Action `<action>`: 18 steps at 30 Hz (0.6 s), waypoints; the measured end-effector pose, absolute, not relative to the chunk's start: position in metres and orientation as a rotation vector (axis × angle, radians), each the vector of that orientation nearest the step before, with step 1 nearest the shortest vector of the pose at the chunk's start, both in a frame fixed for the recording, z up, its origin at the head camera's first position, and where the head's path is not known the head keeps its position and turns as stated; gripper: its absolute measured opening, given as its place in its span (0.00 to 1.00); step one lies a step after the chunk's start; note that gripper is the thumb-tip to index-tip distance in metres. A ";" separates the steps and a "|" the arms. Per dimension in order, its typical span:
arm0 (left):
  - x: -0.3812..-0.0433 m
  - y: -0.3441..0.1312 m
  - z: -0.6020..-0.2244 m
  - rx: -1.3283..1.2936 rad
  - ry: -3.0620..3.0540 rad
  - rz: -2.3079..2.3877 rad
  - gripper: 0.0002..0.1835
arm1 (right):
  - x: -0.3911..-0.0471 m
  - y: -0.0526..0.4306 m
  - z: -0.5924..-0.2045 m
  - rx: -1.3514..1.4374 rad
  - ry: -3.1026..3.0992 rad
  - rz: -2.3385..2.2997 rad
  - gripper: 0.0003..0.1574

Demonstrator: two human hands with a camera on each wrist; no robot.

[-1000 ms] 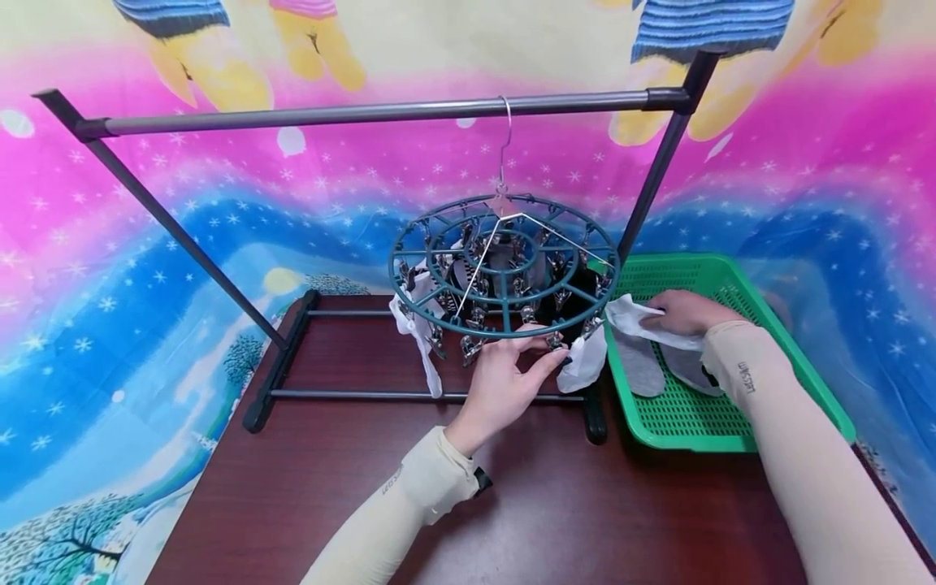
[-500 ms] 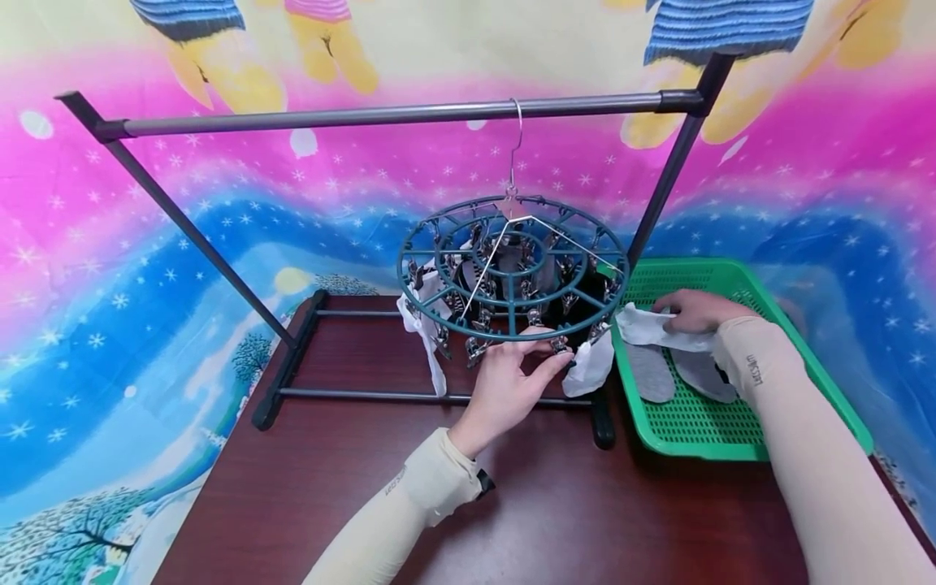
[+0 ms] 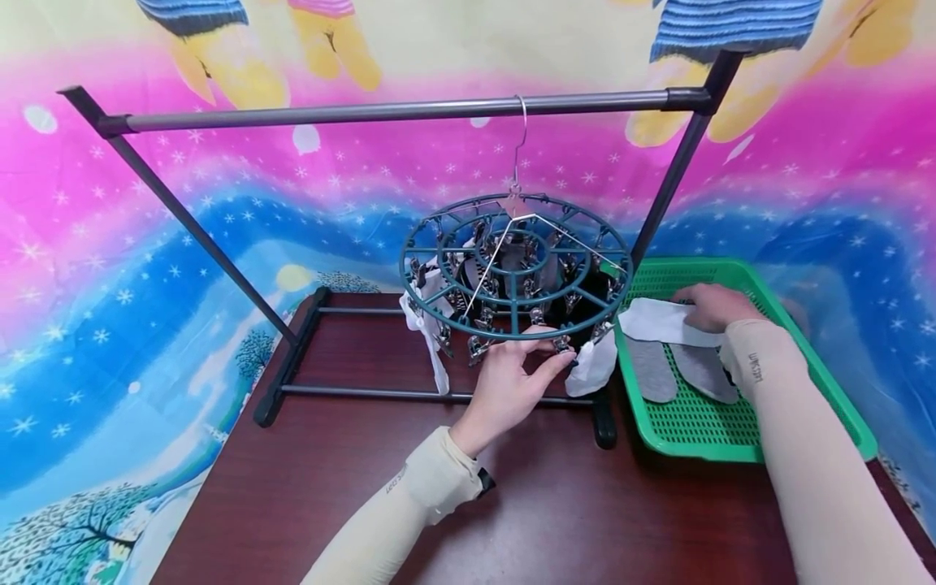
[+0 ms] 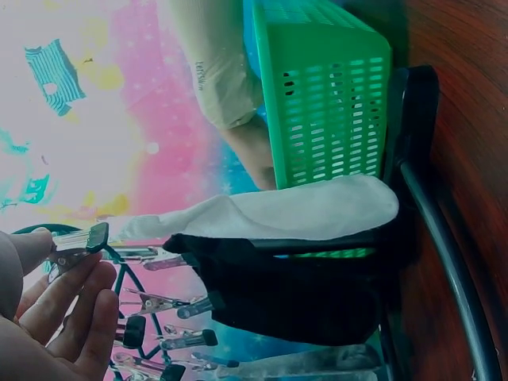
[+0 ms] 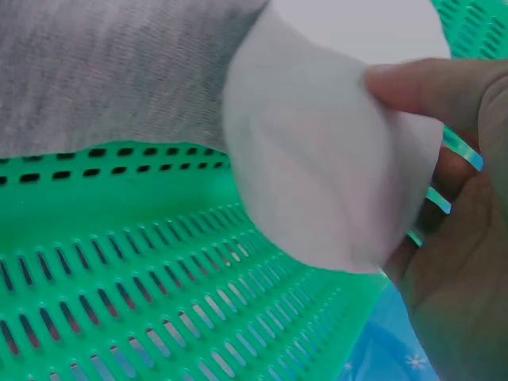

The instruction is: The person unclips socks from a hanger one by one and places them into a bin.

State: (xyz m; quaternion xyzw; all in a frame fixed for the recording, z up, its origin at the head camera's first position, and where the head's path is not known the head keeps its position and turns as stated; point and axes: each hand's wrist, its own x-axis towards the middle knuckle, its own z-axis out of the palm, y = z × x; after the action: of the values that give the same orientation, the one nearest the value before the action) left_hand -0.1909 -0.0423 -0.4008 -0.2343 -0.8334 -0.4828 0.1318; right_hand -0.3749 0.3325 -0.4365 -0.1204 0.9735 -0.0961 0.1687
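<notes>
My left hand (image 3: pixel 503 388) pinches a metal clip (image 3: pixel 561 344) at the near rim of a round green clip hanger (image 3: pixel 514 313). In the left wrist view, that clip (image 4: pixel 96 237) has nothing in it. Beside it hang a white sock (image 4: pixel 294 210) and a black sock (image 4: pixel 290 294) from other clips. Over the basket, my right hand (image 3: pixel 720 309) holds a white sock (image 3: pixel 661 321) by one end, stretched out flat. The right wrist view shows the thumb on top of this white sock (image 5: pixel 317 151), fingers partly hidden behind it. Grey socks (image 3: pixel 649 370) lie beneath.
A green plastic basket (image 3: pixel 695 449) stands at the right of the dark table (image 3: pixel 351 487). The hanger hooks on the bar (image 3: pixel 329 116) of a black rack, whose foot (image 3: pixel 604 422) stands close to the basket. More socks, including a white one (image 3: pixel 426 329), hang at the hanger's left.
The white sock in my right hand has gone from bunched to flatter and straighter, and that hand has shifted slightly. My left hand keeps its grip on the clip. The view has shifted slightly.
</notes>
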 end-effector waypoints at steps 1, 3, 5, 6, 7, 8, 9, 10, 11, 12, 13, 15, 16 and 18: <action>-0.191 -0.042 -0.401 -0.680 -2.421 -1.402 0.15 | -0.376 0.333 -0.439 -0.348 2.775 -0.274 0.30; -0.191 -0.043 -0.401 -0.680 -2.424 -1.397 0.15 | -0.378 0.334 -0.443 -0.359 2.788 -0.275 0.30; -0.192 -0.043 -0.400 -0.681 -2.422 -1.397 0.15 | -0.380 0.334 -0.447 -0.366 2.804 -0.266 0.29; -0.192 -0.043 -0.400 -0.683 -2.419 -1.398 0.15 | -0.381 0.334 -0.449 -0.367 2.816 -0.258 0.29; -0.192 -0.043 -0.400 -0.686 -2.414 -1.401 0.15 | -0.382 0.334 -0.450 -0.369 2.830 -0.246 0.29; -0.191 -0.044 -0.400 -0.685 -2.411 -1.402 0.15 | -0.382 0.334 -0.451 -0.369 2.846 -0.235 0.29; -0.191 -0.044 -0.400 -0.686 -2.409 -1.404 0.14 | -0.383 0.333 -0.453 -0.370 2.863 -0.217 0.29; -0.191 -0.044 -0.400 -0.686 -2.405 -1.410 0.14 | -0.384 0.333 -0.454 -0.370 2.880 -0.203 0.29; -0.191 -0.044 -0.400 -0.687 -2.402 -1.416 0.14 | -0.385 0.332 -0.455 -0.369 2.895 -0.188 0.28; -0.191 -0.045 -0.400 -0.686 -2.400 -1.421 0.14 | -0.386 0.332 -0.456 -0.368 2.908 -0.172 0.28; -0.191 -0.045 -0.400 -0.685 -2.400 -1.425 0.15 | -0.387 0.331 -0.458 -0.365 2.921 -0.157 0.28; -0.191 -0.046 -0.400 -0.684 -2.403 -1.426 0.15 | -0.389 0.330 -0.461 -0.359 2.945 -0.130 0.27; -0.192 -0.047 -0.400 -0.683 -2.405 -1.424 0.15 | -0.390 0.330 -0.463 -0.355 2.956 -0.118 0.27; -0.191 -0.048 -0.400 -0.681 -2.412 -1.416 0.15 | -0.391 0.329 -0.465 -0.343 2.973 -0.083 0.27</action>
State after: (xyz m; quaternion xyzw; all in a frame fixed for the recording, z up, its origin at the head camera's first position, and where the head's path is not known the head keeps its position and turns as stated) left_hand -0.1913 -0.0476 -0.4000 -0.2346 -0.8306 -0.4877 0.1310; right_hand -0.3912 0.3290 -0.4647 -0.1143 0.9903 -0.0277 0.0737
